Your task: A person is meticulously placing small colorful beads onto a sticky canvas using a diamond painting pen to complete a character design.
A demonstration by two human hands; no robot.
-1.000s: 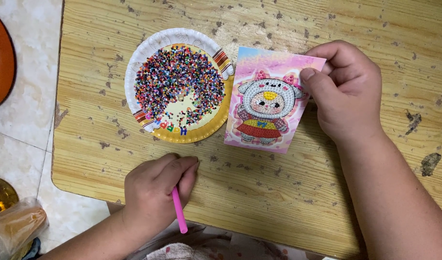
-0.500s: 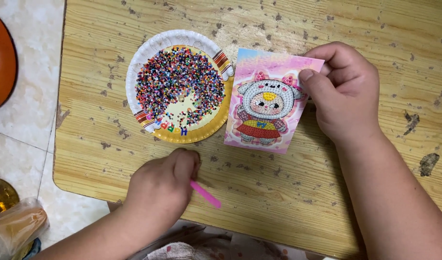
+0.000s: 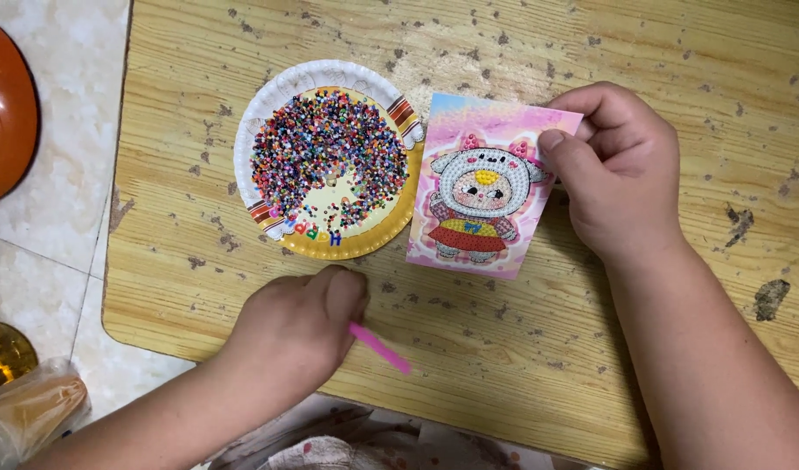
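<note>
Right, the left hand (image 3: pixel 295 326) sits low on the wooden table (image 3: pixel 591 348), fingers curled together around a pink pen (image 3: pixel 379 347). A second ago that pen pointed straight down toward the table's near edge; half a second ago it had swung out to the right, and now it holds that same slant, its free end angled down and right, just a touch further along. The fist itself has drifted slightly right and up, knuckles close under the paper plate (image 3: pixel 269 113).

Over to the right hand (image 3: pixel 621 170): thumb on top, fingers folded behind, pinching the upper right corner of the pink picture card (image 3: pixel 478 196) with its little cartoon figure filled in with beads. That grip looks the same as in both earlier views, and the card lies flat on the table in much the same spot, its left edge touching the plate's rim.

The plate keeps its heap of many-coloured beads (image 3: pixel 325 148), with a bare yellow patch low in the middle, unchanged. The whole scene has slid a little right and down in view, so the camera has shifted rather than the plate.

Off the table on the left, an orange dish (image 3: pixel 3 113) rests on the pale tiled floor (image 3: pixel 60 218), and a clear plastic bag (image 3: pixel 30 409) shows at the lower corner.
</note>
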